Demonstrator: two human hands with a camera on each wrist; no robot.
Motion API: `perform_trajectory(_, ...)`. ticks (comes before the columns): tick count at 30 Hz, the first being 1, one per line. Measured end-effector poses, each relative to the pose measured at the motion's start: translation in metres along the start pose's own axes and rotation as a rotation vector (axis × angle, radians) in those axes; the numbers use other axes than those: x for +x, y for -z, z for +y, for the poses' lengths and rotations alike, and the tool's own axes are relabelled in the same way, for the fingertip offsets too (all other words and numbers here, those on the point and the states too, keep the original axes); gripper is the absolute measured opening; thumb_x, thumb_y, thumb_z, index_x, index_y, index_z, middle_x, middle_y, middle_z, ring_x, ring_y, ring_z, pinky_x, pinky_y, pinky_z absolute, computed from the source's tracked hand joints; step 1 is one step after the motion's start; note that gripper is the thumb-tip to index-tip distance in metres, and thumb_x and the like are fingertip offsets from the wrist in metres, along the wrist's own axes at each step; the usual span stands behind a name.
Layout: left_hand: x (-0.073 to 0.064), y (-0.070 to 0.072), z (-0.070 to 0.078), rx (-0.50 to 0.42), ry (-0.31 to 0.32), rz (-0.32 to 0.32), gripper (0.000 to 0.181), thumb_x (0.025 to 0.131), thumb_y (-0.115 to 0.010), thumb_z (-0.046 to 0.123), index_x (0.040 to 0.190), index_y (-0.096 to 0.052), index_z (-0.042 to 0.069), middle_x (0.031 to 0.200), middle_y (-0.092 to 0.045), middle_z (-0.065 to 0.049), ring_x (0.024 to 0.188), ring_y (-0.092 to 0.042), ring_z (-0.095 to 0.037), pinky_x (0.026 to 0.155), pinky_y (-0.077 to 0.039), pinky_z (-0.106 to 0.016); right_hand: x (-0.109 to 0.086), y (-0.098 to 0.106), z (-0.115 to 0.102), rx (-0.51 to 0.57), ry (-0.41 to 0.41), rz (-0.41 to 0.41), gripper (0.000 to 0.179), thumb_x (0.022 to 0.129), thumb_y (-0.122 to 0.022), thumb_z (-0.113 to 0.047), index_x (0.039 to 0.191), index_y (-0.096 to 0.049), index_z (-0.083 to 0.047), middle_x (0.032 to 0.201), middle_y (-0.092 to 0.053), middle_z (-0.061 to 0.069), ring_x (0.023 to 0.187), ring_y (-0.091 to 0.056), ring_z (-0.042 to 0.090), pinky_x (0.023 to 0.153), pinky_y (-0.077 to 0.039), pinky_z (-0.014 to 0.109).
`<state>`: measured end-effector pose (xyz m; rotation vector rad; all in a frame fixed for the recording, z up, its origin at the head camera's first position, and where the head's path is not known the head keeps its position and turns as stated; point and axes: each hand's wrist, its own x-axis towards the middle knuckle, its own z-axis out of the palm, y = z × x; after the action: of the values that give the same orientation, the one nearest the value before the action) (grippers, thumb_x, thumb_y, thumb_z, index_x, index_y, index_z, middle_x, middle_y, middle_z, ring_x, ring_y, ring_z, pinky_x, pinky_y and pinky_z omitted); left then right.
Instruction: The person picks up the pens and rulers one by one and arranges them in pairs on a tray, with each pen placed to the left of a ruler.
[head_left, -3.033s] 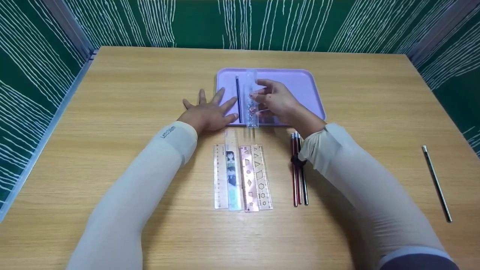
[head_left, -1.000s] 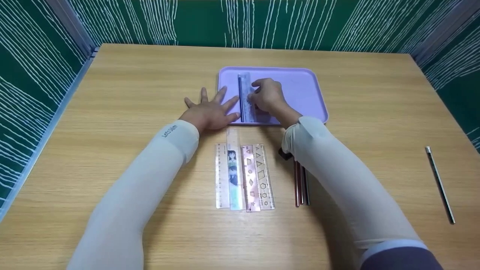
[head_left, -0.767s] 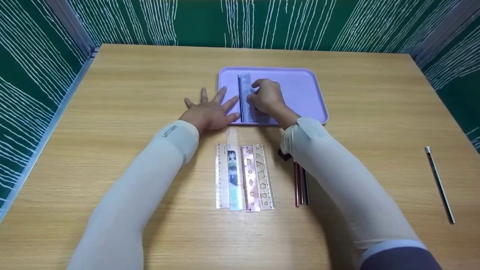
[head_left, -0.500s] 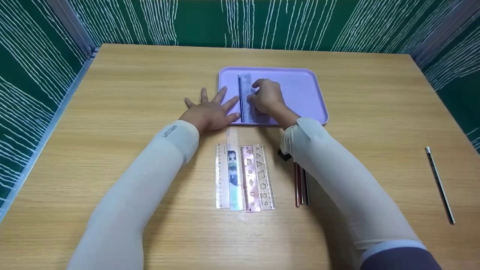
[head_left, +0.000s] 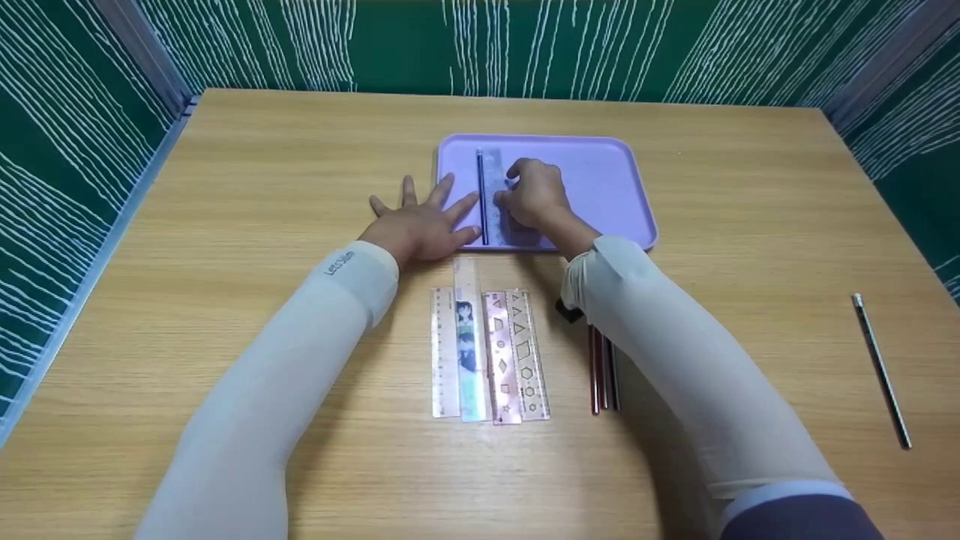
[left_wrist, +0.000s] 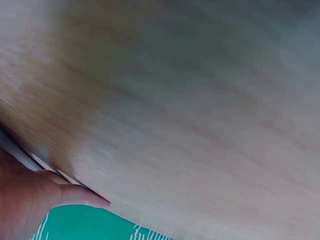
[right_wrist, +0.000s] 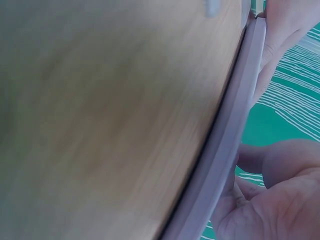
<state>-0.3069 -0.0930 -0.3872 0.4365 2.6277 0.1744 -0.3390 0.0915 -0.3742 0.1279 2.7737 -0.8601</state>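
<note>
In the head view, my left hand (head_left: 421, 229) lies with fingers spread over the left edge of the purple tray (head_left: 592, 172). Its thumb reaches close to a dark blue pencil (head_left: 482, 202) standing lengthwise in the tray. Right beside that pencil lies a clear bluish ruler (head_left: 493, 171), partly covered by my right hand (head_left: 536, 193). The right hand's fingers are curled down, and thumb and fingers pinch the ruler near its middle. In the right wrist view, bent fingers of the right hand (right_wrist: 280, 195) show behind the tray's rim (right_wrist: 220, 150); the ruler is hidden there.
Several clear and pink rulers (head_left: 471, 360) lie side by side in front of the tray. Red and dark pencils (head_left: 596, 375) lie under the right forearm, near a black wristband piece (head_left: 568, 310). A single dark pencil (head_left: 881, 371) lies at the far right. Green walls border the table.
From being held above the tray, the bluish ruler has come down into it beside the pencil, with my right hand. Lately it has edged slightly right. My left hand has stayed put.
</note>
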Motion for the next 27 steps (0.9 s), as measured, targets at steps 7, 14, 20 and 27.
perform_trajectory(7,0.0,-0.001,0.0,0.005,-0.003,0.006,0.069,0.098,-0.02,0.078,0.158,0.005,0.055,0.17,0.024,0.006,0.15,0.021,-0.056,0.103,0.008,-0.09,-0.002,0.004,0.002,0.042,-0.021,-0.025,0.045,0.101,-0.066,-0.026,0.143,-0.056,-0.014,0.127,-0.064,0.006,0.104,-0.063,0.017,0.087,-0.056,0.027)
perform_trajectory(14,0.001,0.0,0.001,0.015,0.0,0.014,0.069,0.098,-0.02,0.078,0.158,0.004,0.055,0.171,0.023,0.006,0.15,0.02,-0.056,0.103,0.006,-0.09,-0.005,0.017,0.011,0.198,-0.009,-0.051,0.043,0.103,-0.061,-0.032,0.142,-0.057,-0.013,0.118,-0.066,0.007,0.093,-0.067,0.016,0.077,-0.058,0.026)
perform_trajectory(20,0.001,0.0,0.001,0.003,0.0,0.01,0.069,0.098,-0.022,0.077,0.158,0.005,0.055,0.17,0.024,0.006,0.15,0.021,-0.056,0.103,0.007,-0.09,-0.011,0.029,0.021,0.38,-0.029,-0.113,0.041,0.106,-0.056,-0.031,0.143,-0.052,-0.014,0.125,-0.063,0.008,0.094,-0.07,0.02,0.079,-0.064,0.033)
perform_trajectory(27,-0.001,0.0,0.001,-0.009,0.005,0.011,0.07,0.097,-0.022,0.078,0.157,0.005,0.056,0.17,0.024,0.007,0.15,0.021,-0.055,0.103,0.009,-0.089,-0.022,0.044,0.039,0.476,0.028,-0.142,0.042,0.108,-0.051,-0.031,0.145,-0.048,-0.01,0.13,-0.06,0.016,0.098,-0.07,0.025,0.082,-0.064,0.036)
